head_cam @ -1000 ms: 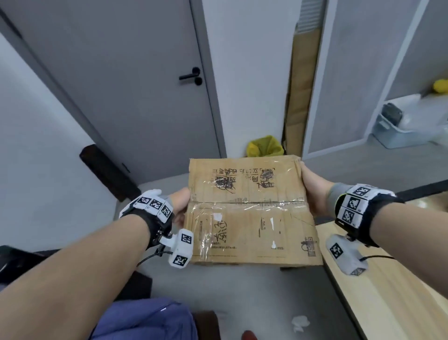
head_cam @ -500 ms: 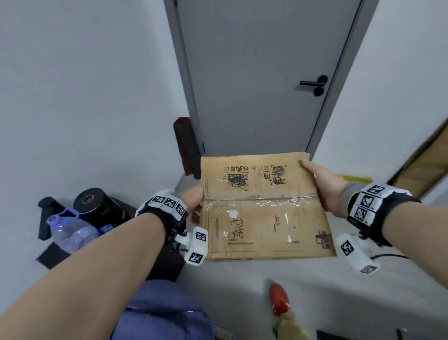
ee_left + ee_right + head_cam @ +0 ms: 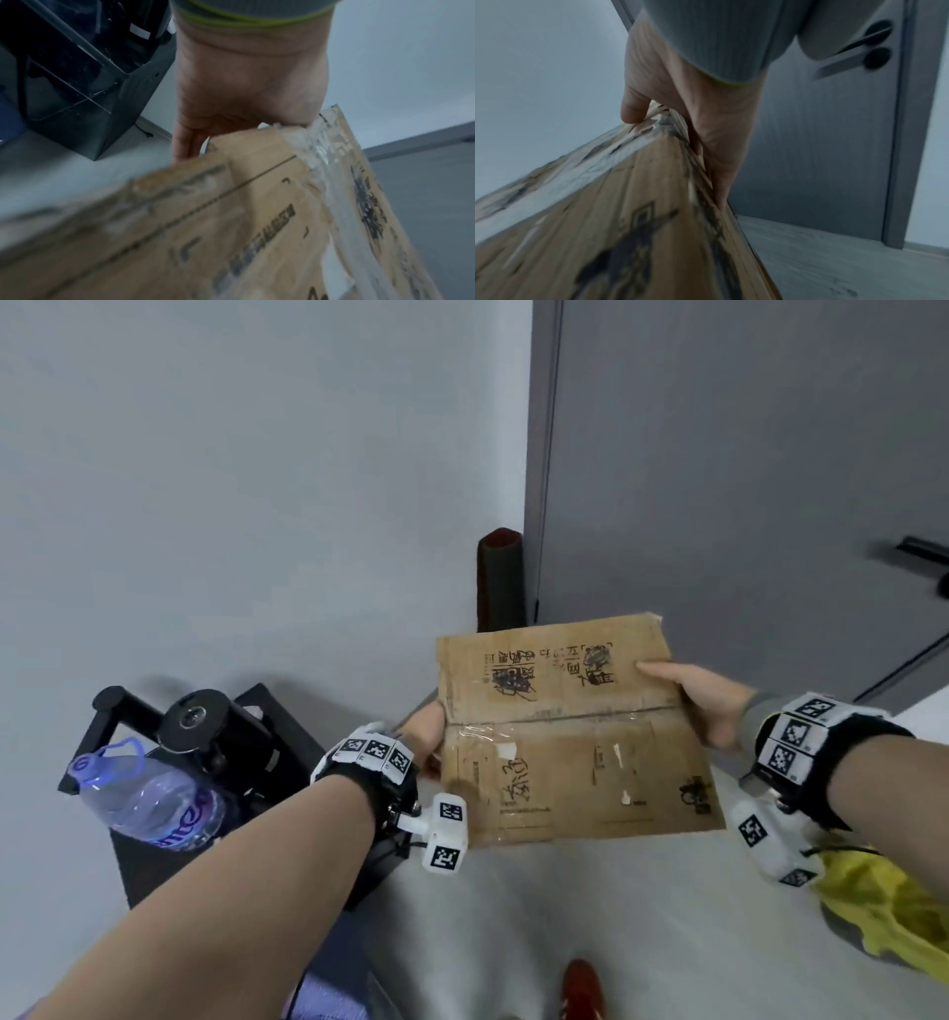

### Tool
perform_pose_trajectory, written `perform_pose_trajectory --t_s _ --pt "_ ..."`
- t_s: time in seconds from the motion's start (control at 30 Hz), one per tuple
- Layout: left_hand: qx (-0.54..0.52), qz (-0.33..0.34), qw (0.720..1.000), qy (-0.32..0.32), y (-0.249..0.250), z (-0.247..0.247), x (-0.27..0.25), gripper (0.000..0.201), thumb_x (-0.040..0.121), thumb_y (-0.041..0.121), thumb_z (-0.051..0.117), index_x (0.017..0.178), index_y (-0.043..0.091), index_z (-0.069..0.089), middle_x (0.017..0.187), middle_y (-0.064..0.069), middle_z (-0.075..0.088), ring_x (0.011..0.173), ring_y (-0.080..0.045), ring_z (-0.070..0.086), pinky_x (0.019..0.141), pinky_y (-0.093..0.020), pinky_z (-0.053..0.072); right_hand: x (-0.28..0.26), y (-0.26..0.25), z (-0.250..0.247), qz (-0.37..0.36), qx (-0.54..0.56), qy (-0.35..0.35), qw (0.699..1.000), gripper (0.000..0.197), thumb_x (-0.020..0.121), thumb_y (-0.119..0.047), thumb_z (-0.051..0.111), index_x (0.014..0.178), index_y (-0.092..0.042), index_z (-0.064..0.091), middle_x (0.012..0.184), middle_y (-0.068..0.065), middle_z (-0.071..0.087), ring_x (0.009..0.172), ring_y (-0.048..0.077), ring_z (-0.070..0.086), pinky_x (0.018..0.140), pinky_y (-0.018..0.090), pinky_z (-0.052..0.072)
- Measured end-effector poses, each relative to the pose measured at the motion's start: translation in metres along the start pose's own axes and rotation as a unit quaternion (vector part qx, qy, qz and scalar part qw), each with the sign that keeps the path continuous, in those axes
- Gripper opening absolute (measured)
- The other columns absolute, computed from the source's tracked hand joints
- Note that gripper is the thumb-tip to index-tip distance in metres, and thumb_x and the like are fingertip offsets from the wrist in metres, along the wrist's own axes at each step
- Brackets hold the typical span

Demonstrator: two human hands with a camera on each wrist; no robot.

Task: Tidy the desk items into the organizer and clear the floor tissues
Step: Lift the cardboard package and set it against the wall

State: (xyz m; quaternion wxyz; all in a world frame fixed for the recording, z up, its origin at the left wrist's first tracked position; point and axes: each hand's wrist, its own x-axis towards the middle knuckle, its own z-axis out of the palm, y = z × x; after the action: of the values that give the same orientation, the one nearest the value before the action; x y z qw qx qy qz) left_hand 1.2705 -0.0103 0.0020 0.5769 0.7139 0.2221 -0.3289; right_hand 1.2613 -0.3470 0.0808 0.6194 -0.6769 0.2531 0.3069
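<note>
I carry a brown cardboard box (image 3: 565,731) with tape and black writing on its top, held in the air above the grey floor. My left hand (image 3: 426,737) grips its left edge, thumb on top; in the left wrist view the left hand (image 3: 244,97) has fingers under the cardboard box (image 3: 231,223). My right hand (image 3: 703,701) grips the right edge, thumb on the top face; in the right wrist view the right hand (image 3: 680,113) wraps the corner of the cardboard box (image 3: 628,223). No tissues or organizer show.
A black bag (image 3: 246,762) with a water bottle (image 3: 154,803) and dark gear stands at the left by the wall. A dark roll (image 3: 500,580) leans beside the grey door (image 3: 744,480). A yellow plastic bag (image 3: 883,911) lies on the floor at the right. A red shoe (image 3: 580,988) shows below.
My view has swung left: the door moved to the right, the desk and floor tissue left the frame, the black bag and bottle came in. Both hands keep hold of the box.
</note>
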Motion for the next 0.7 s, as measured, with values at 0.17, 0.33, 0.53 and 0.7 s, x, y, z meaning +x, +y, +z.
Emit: perform_pose_trajectory --t_s 0.17,0.33,0.53,0.7 --pt "-0.105 -0.086 0.991 -0.002 0.014 -0.026 0.062 0.069 0.073 0.073 0.05 0.102 0.013 0.07 0.106 -0.022 0.073 0.099 -0.043 0.07 0.088 -0.064 0.05 0.081 -0.059 0.001 0.032 -0.07 -0.039 0.996 0.048 0.086 -0.045 0.068 0.123 -0.015 0.065 0.108 0.012 0.076 0.1 0.03 0.072 0.093 0.046 0.054" --pt "-0.163 -0.093 0.982 -0.007 0.058 -0.041 0.095 0.067 0.082 0.076 0.042 0.086 0.018 0.074 0.102 -0.02 0.074 0.098 -0.042 0.071 0.086 -0.06 0.053 0.16 -0.114 0.02 0.047 -0.097 -0.067 0.992 0.05 0.083 -0.046 0.071 0.123 -0.017 0.062 0.106 0.014 0.076 0.097 0.032 0.073 0.08 0.047 0.059" --pt "-0.17 -0.075 0.983 0.008 0.096 -0.084 0.188 0.053 0.086 0.057 0.046 0.109 0.014 0.068 0.104 -0.015 0.074 0.097 -0.036 0.071 0.089 -0.064 0.051 0.266 -0.172 0.041 0.061 -0.131 -0.075 0.987 0.054 0.077 -0.049 0.076 0.121 -0.019 0.064 0.105 0.016 0.076 0.1 0.035 0.072 0.094 0.058 0.052" --pt "-0.226 -0.1 0.969 0.023 0.106 -0.104 0.252 0.042 0.095 0.051 0.045 0.102 0.015 0.066 0.099 -0.013 0.075 0.096 -0.034 0.072 0.085 -0.058 0.055 0.353 -0.211 0.064 0.071 -0.166 -0.097 0.979 0.055 0.077 -0.048 0.077 0.125 -0.025 0.061 0.104 0.013 0.076 0.098 0.034 0.072 0.09 0.055 0.055"
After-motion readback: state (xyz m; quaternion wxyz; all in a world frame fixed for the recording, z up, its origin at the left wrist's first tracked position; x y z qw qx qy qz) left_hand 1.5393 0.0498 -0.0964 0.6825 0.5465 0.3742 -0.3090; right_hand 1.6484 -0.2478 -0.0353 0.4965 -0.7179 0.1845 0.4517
